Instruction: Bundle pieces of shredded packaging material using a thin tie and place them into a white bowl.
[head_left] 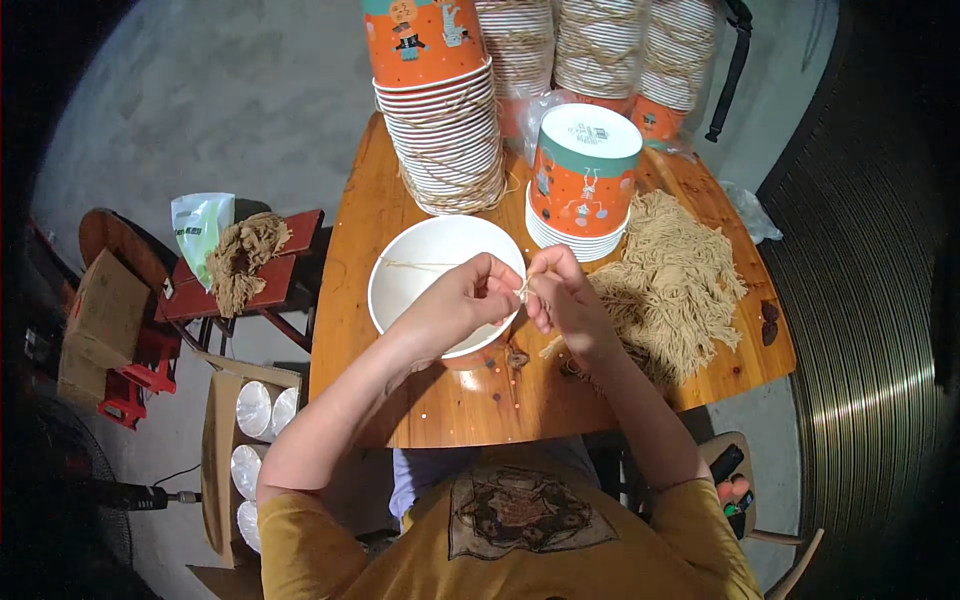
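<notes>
Both of my hands meet over the near rim of a white paper bowl [440,280]. I have my left hand [462,298] curled with its fingertips pinched on a thin tan string [425,266], which runs from that pinch leftward across the bowl's open mouth. I have my right hand [566,298] closed as well, thumb and forefinger nipping the same string right beside the left fingertips, so the two hands nearly touch. The bowl stands upright near the middle of the wooden tabletop [470,400], a little toward the near edge.

Just right of my right hand lies a loose heap of tan string lengths [670,285], spread toward the tabletop's right edge and reaching under my right wrist. Behind the bowl, toward the far edge, I see an upside-down orange paper cup [583,170] sitting on a short stack of white rims, and left of it a taller stack of nested orange cups [440,110] wound with string. More bundled stacks [600,45] stand along the far edge, partly in clear plastic.

Off the tabletop's left edge, a red stool [285,270] carries another clump of string [240,255] and a pale green bag [198,225]. Below it an open cardboard box [222,450] holds round lids.
</notes>
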